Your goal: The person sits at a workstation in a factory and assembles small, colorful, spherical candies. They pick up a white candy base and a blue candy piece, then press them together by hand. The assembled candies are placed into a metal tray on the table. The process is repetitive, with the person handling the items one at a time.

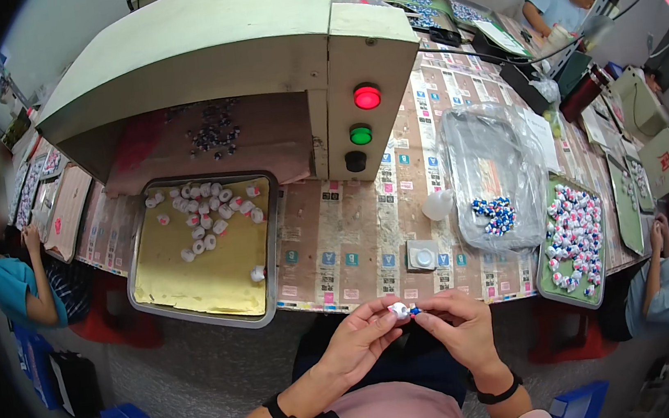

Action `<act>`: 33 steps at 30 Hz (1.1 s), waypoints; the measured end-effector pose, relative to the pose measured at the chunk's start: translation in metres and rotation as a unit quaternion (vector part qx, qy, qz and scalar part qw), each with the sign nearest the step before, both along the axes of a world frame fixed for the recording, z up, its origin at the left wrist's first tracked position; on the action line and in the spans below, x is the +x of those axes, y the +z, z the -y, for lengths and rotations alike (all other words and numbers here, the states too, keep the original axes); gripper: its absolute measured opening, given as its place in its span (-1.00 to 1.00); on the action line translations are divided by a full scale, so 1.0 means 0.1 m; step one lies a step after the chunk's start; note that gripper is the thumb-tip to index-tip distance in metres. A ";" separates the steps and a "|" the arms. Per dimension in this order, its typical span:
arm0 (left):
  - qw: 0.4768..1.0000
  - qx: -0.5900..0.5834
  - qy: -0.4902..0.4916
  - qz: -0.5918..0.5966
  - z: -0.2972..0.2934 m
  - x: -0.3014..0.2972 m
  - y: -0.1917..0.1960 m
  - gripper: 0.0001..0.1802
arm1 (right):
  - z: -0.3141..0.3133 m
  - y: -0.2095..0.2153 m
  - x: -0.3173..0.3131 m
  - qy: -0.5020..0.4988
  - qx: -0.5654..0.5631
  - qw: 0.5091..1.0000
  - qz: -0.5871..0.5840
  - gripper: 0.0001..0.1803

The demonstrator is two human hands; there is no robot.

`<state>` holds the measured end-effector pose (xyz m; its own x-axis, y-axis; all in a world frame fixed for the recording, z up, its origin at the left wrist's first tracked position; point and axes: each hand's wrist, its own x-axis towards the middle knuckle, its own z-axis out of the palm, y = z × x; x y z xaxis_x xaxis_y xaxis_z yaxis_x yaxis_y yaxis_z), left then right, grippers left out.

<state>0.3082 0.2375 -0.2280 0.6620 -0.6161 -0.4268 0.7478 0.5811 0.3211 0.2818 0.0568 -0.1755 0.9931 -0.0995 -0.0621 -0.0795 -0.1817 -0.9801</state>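
My left hand [359, 338] pinches a small white round cap [400, 310] just below the table's front edge. My right hand [457, 325] meets it from the right, with a tiny blue piece [415, 311] at its fingertips pressed against the white cap. Both hands hover over my lap. On the table ahead, a clear plastic bag [488, 167] holds a small heap of blue and white pieces [494, 215]. A green tray [544, 277] at the right carries several white, red and blue parts [573, 233].
A metal tray [208, 318] with a yellow liner holds several white caps [204, 211] under a pale green machine [250, 45] with red, green and black buttons. A small white dish [422, 256] sits near the edge. Other people sit at left, right and far side. Blue crates stand on the floor.
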 end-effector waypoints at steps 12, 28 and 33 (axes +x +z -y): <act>0.997 0.071 -0.014 0.021 0.02 -0.06 0.00 -0.74 | 0.02 -0.13 -0.06 0.023 -0.022 0.999 0.014 -0.81; 0.999 0.040 -0.024 0.005 0.08 -0.01 0.14 -0.67 | 1.02 0.05 -0.28 -0.273 -0.033 0.959 0.064 -0.86; 0.999 0.034 -0.010 0.004 -0.04 0.00 0.10 -0.69 | 1.97 -0.26 -0.58 -0.425 -0.300 0.854 -0.015 -0.79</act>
